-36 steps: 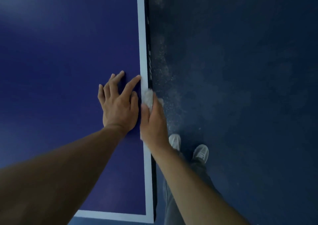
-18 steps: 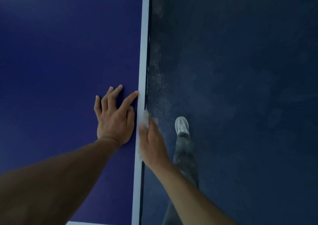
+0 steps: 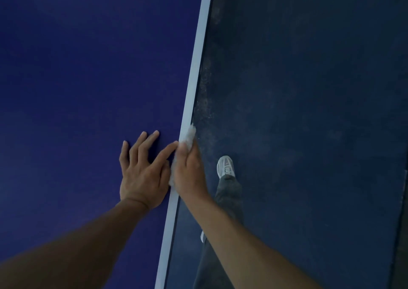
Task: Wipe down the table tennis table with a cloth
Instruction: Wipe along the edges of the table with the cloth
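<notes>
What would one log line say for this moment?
step: edge wipe | left hand: flat on table | right hand: grips cloth at table's edge

We see a dark blue floor [image 3: 309,85], scuffed and mottled, with a band of pale dusty specks [image 3: 207,103] running along its left side. On it stands a white shoe [image 3: 225,166], with a grey trouser leg [image 3: 229,191] rising from it toward us. Lower down we glimpse a sliver of a second shoe [image 3: 202,236].
</notes>
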